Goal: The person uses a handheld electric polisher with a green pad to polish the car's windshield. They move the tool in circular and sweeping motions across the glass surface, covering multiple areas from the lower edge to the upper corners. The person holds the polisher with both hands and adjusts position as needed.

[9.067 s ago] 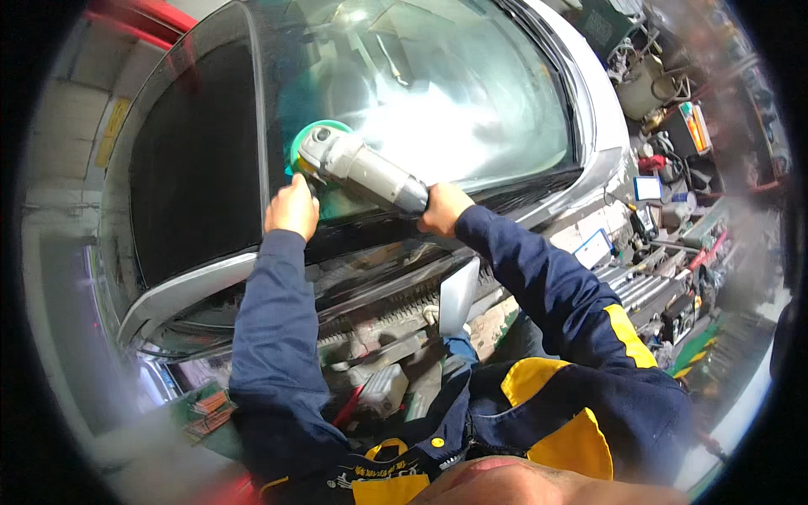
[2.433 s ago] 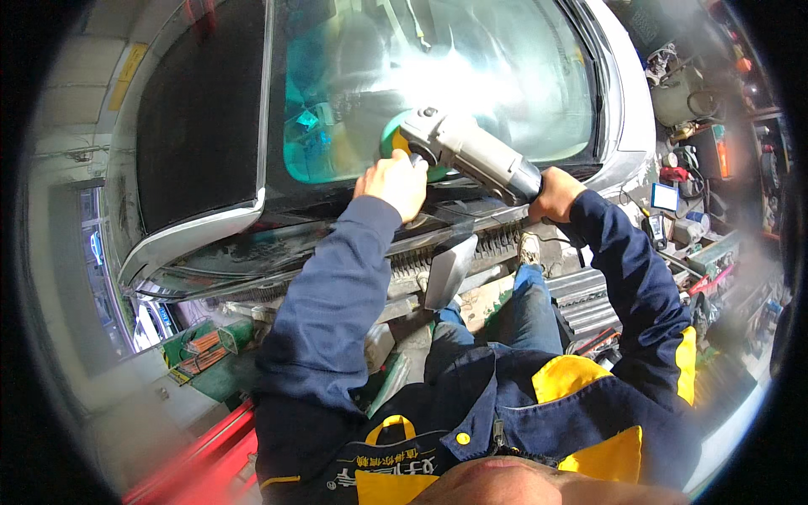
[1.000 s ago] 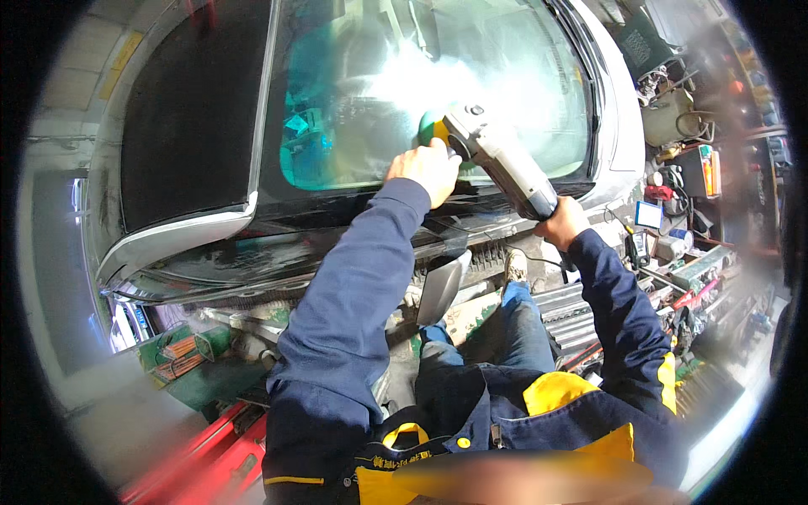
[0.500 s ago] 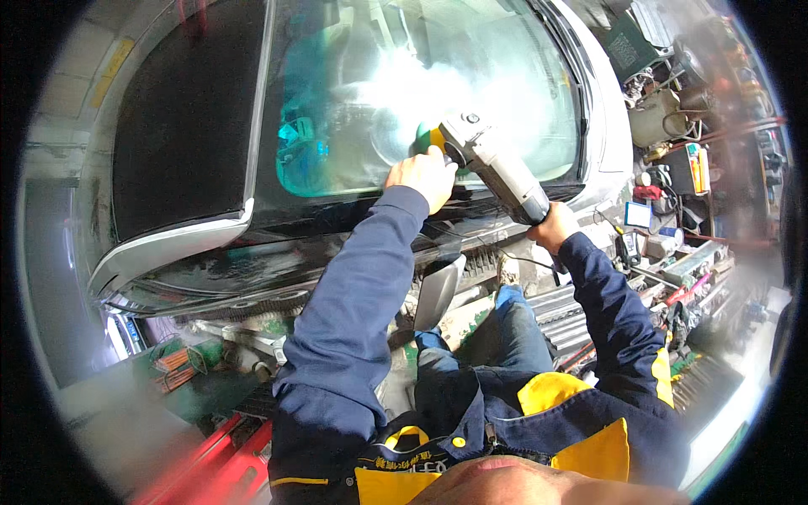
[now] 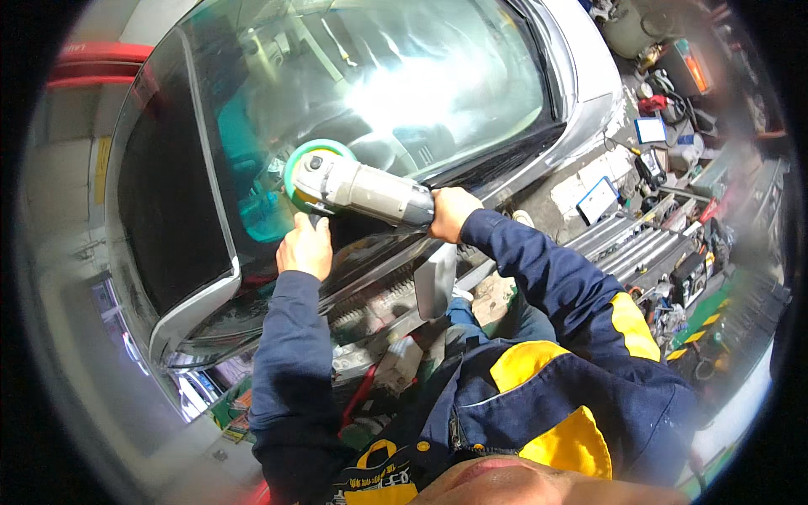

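Note:
An angle polisher (image 5: 379,192) with a pale grey body and a green-rimmed round pad (image 5: 296,160) lies across the lower left of a car's large glass pane (image 5: 353,109). The pad is against or just over the glass; which, I cannot tell. My right hand (image 5: 454,213) is wrapped round the rear end of the tool's body. My left hand (image 5: 305,247) is closed on the short dark side handle by the tool's head, largely hiding it. Bright glare covers the middle of the pane.
A dark car panel (image 5: 164,168) with a pale edge adjoins the glass at left. Below the tool, a grey mirror-like part (image 5: 433,282) sticks out from the car. Metal bars (image 5: 631,244), a white-screened device (image 5: 598,200) and cluttered tools lie at right. A red beam (image 5: 101,63) is at upper left.
The polisher has moved left along the glass and turned, its head now pointing left. Both hands have moved left with it, still holding on. My view has shifted too.

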`<state>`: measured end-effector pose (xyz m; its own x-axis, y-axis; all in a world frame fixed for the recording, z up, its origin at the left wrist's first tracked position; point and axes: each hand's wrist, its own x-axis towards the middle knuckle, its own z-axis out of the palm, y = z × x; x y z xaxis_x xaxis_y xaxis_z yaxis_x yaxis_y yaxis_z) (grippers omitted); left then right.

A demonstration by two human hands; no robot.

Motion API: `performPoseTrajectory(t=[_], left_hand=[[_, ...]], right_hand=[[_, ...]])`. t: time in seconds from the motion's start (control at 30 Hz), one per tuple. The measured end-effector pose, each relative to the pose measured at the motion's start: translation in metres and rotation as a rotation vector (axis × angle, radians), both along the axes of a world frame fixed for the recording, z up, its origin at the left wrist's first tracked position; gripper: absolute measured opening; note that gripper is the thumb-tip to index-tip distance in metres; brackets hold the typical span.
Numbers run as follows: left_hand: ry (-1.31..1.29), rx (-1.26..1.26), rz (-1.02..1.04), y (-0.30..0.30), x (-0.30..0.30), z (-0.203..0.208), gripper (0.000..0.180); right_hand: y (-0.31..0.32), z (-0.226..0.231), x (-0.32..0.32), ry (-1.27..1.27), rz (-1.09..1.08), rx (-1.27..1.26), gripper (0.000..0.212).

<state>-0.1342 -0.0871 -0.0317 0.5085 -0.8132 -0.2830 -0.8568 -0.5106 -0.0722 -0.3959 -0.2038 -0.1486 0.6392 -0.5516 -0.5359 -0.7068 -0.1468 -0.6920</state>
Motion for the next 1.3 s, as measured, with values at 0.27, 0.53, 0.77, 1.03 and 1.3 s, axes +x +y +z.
performPoseTrajectory(t=[0.27, 0.53, 0.77, 1.03, 1.3], left_hand=[[0.121, 0.090, -0.176, -0.117, -0.095, -0.064, 0.050], [0.227, 0.152, -0.277, -0.174, -0.175, -0.120, 0.049], [0.183, 0.114, -0.244, -0.160, -0.156, -0.111, 0.047], [-0.047, 0.141, -0.115, -0.086, -0.099, -0.058, 0.047], [0.068, 0.184, -0.144, -0.134, -0.161, -0.100, 0.048]], right_hand=[[-0.045, -0.065, -0.118, 0.029, -0.273, 0.054, 0.036], [-0.065, -0.131, -0.206, 0.001, -0.415, 0.136, 0.047], [-0.072, -0.125, -0.188, 0.020, -0.336, 0.107, 0.047], [-0.041, -0.091, -0.103, -0.084, -0.146, 0.037, 0.036], [-0.070, -0.128, -0.179, -0.067, -0.223, 0.090, 0.047]])
